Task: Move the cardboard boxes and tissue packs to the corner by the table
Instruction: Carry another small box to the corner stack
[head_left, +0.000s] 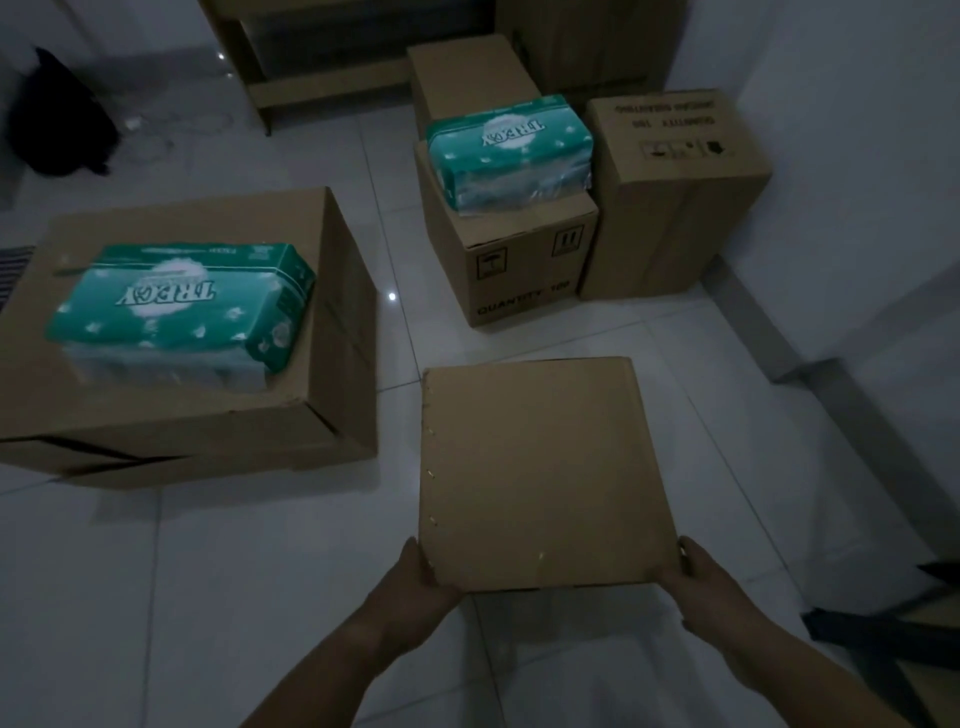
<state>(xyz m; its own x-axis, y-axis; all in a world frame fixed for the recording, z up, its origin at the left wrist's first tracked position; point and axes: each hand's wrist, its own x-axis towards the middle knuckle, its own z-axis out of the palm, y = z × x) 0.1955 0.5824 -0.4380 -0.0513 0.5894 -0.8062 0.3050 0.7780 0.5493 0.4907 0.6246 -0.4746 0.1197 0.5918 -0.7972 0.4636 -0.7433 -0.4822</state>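
A plain cardboard box (545, 467) sits in front of me above the white tiled floor. My left hand (423, 577) grips its near left corner and my right hand (693, 571) grips its near right corner. To the left a large cardboard box (322, 364) carries a green tissue pack (182, 306). Ahead, a printed cardboard box (519, 270) holds a second green tissue pack (511, 150). A tall cardboard box (675, 192) stands to its right by the wall, and another cardboard box (467, 78) stands behind.
A wooden table (322, 78) stands at the back, near the corner. A dark bag (62, 119) lies at the far left. The white wall (857, 182) runs along the right. A dark object (883, 629) juts in at the lower right. Open floor lies between the boxes.
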